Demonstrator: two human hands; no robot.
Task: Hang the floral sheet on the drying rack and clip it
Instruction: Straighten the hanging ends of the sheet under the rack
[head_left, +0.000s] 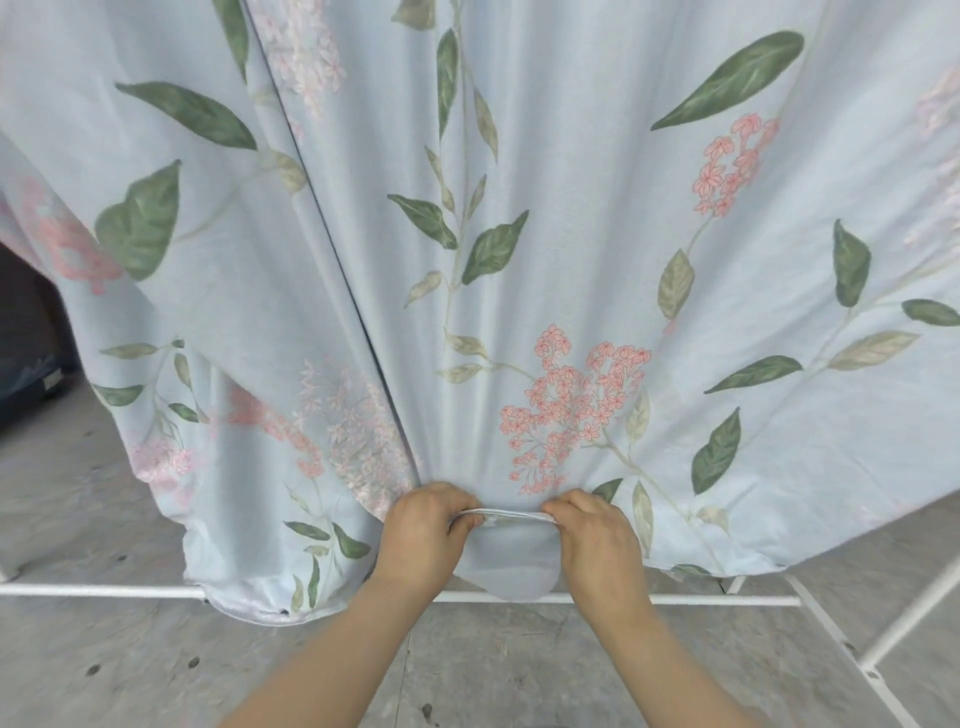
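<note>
Left hand and right hand: both curled, each pinching the hem of the sheet, with a short taut stretch between them. Hands sit just above the lower rail of the rack, near its middle. Sheet hangs from above in long folds. Top of rack is out of frame, so how the sheet lies over it cannot be told. Bottom edge drapes over the lower rail at left. No clip in view. Judgement: hanging largely done, hem being straightened. Clipping apparently not yet done.
</note>
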